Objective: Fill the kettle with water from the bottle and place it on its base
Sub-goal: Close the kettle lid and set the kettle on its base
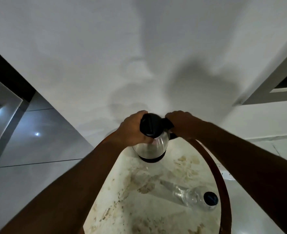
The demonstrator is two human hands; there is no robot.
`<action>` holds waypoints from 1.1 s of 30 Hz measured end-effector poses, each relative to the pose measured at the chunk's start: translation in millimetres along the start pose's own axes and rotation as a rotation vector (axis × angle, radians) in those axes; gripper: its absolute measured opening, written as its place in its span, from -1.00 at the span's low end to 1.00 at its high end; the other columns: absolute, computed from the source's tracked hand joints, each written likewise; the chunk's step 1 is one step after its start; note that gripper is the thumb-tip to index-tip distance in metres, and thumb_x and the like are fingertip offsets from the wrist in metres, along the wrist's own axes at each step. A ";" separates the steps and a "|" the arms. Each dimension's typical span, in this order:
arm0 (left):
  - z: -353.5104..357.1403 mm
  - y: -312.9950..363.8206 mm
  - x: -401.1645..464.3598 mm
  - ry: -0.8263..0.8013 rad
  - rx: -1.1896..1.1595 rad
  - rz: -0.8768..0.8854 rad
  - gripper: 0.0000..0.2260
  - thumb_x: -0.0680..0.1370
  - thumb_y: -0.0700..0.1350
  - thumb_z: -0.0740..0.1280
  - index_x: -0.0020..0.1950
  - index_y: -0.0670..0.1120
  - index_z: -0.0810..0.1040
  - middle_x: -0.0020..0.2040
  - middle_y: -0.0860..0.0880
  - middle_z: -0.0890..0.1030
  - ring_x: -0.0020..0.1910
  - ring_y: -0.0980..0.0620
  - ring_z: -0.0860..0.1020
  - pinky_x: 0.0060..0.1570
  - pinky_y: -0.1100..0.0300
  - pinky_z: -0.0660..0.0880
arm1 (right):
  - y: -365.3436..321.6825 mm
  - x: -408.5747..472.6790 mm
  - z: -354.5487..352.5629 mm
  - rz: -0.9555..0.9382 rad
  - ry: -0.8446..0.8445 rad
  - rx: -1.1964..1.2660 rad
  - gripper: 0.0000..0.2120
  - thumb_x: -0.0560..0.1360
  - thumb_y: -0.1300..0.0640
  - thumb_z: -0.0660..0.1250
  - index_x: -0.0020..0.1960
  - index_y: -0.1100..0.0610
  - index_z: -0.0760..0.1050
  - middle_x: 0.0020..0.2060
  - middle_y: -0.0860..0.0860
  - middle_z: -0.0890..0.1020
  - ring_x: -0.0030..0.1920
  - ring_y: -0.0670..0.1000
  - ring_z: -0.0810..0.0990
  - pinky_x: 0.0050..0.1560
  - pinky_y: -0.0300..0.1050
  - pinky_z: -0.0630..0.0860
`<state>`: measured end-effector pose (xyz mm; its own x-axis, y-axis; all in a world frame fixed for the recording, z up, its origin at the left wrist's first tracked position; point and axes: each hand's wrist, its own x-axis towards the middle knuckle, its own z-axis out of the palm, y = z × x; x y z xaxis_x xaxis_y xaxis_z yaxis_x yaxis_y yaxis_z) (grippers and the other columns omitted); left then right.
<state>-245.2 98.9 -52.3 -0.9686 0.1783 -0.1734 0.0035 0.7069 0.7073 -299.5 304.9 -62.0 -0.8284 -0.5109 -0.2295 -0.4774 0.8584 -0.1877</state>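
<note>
A steel kettle [153,146] with a black lid and a black bottom ring stands at the far end of a round marble table [139,200]. My left hand [132,130] is wrapped around the kettle's left side, just under the lid. My right hand [181,124] grips the black handle on its right. A clear plastic water bottle [195,196] with a dark cap stands upright near the table's right edge, well apart from both hands. Whether the black ring under the kettle is a separate base I cannot tell.
The table has a brown wooden rim [220,179] and stands against a white wall [139,56]. Grey glossy floor tiles [38,141] lie to the left. A window frame [274,85] is at the right.
</note>
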 end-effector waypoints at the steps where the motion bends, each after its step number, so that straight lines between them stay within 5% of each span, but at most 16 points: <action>1: 2.8 -2.9 6.1 -0.005 0.002 -0.009 -0.17 0.07 0.05 0.65 0.28 0.09 0.40 0.13 0.10 0.58 0.12 0.02 0.54 0.14 0.00 0.52 | 3.5 5.5 5.8 0.006 0.001 0.003 -0.77 0.40 0.11 0.39 -0.13 0.05 0.32 -0.17 0.02 0.49 -0.14 0.07 0.56 -0.21 -0.11 0.38; 8: 22.7 -14.9 26.0 0.013 0.013 -0.002 -0.06 0.13 0.05 0.65 0.43 0.03 0.30 0.27 0.06 0.53 0.21 0.04 0.48 0.16 0.18 0.41 | 23.1 11.8 27.6 0.060 0.044 0.096 -0.78 0.38 0.13 0.37 -0.15 0.02 0.30 -0.29 -0.08 0.38 -0.23 0.02 0.48 -0.26 -0.13 0.30; 21: 21.9 -30.8 5.5 -0.036 -0.091 -0.007 -0.08 0.12 0.05 0.66 0.40 0.09 0.32 0.22 0.16 0.51 0.22 0.08 0.47 0.16 0.21 0.44 | 3.1 -14.3 26.1 0.065 -0.003 0.255 -0.74 0.46 0.17 0.36 0.12 0.16 0.41 -0.04 0.07 0.49 -0.05 0.07 0.47 -0.08 -0.06 0.40; 28: 17.6 -23.4 15.7 -0.076 -0.115 -0.044 -0.05 0.15 -0.01 0.66 0.46 0.08 0.28 0.24 0.12 0.48 0.21 0.08 0.43 0.18 0.22 0.37 | 6.4 -13.1 34.1 0.159 0.072 0.234 -0.83 0.45 0.13 0.35 -0.10 0.05 0.34 -0.12 0.05 0.49 -0.14 0.09 0.52 -0.17 -0.03 0.47; 33: 21.7 -18.1 16.7 -0.062 -0.108 -0.026 -0.06 0.17 0.00 0.65 0.46 0.05 0.28 0.34 0.04 0.49 0.31 0.00 0.45 0.33 0.05 0.41 | 11.3 -10.5 37.5 0.191 0.102 0.205 -0.86 0.44 0.13 0.35 -0.12 0.07 0.37 -0.15 0.05 0.51 -0.19 0.08 0.53 -0.26 -0.10 0.38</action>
<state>-256.0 103.9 -82.9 -0.9508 0.2054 -0.2321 -0.0512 0.6346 0.7712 -285.2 318.2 -97.5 -0.9278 -0.3247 -0.1838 -0.2494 0.9061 -0.3417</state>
